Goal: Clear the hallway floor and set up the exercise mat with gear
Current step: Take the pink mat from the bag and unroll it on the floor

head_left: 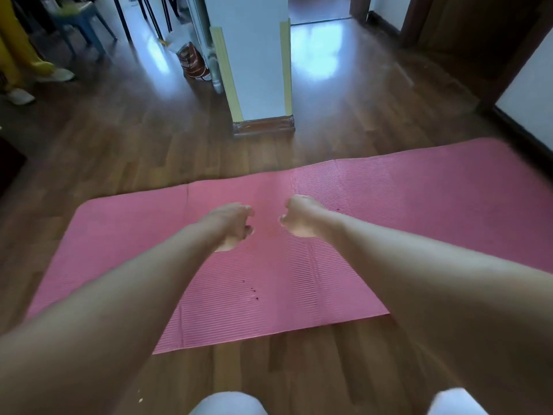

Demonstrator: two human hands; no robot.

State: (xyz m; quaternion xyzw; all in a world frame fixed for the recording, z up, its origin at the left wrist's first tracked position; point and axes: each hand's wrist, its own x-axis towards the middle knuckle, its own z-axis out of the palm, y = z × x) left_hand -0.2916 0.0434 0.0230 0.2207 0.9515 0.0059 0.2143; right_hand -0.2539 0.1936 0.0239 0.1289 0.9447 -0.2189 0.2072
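Observation:
A pink ribbed exercise mat (389, 223) lies unrolled flat across the wooden floor, running from lower left to upper right. Both my arms stretch out over its middle. My left hand (232, 224) hangs above the mat with its fingers loosely curled and nothing in them. My right hand (300, 217) hovers close beside it, fingers likewise loosely curled and holding nothing. No exercise gear shows on the mat.
A white wall end with yellow corner guards (257, 70) stands just behind the mat. A brown bag (193, 59) leans at its left side. A blue stool (79, 22) and a person's yellow trouser legs with white slippers (21, 70) are at far left. A dark doorframe (508, 70) rises at right.

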